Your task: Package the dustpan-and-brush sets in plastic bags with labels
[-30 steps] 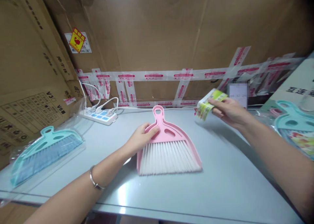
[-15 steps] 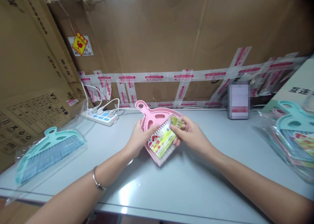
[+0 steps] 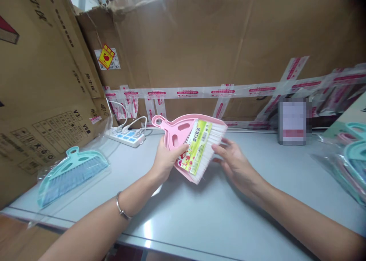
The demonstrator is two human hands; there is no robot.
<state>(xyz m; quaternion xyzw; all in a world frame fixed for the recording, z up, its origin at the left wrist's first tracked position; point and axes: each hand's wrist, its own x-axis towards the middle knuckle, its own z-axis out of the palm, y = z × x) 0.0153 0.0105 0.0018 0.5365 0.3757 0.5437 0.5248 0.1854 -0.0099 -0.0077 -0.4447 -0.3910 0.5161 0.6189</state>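
Note:
My left hand (image 3: 166, 160) holds a small pink dustpan and brush set (image 3: 178, 129) lifted above the grey table (image 3: 200, 215), its handle pointing left and the white bristles (image 3: 211, 146) to the right. A green and yellow paper label (image 3: 196, 146) lies across the bristles, pinned under my left thumb. My right hand (image 3: 236, 164) is just right of the bristles, fingers spread, touching or nearly touching the set's lower edge.
A teal dustpan and brush set in a clear bag (image 3: 71, 173) lies at the left. A white power strip (image 3: 126, 135) sits at the back. More bagged sets (image 3: 349, 158) are piled at the right. Taped cardboard walls (image 3: 200, 55) surround the table; a small box (image 3: 293, 120) stands behind.
My right hand brought the label from the right onto the bristles and let go. My left hand lifted and tilted the pink set off the table and now pins the label.

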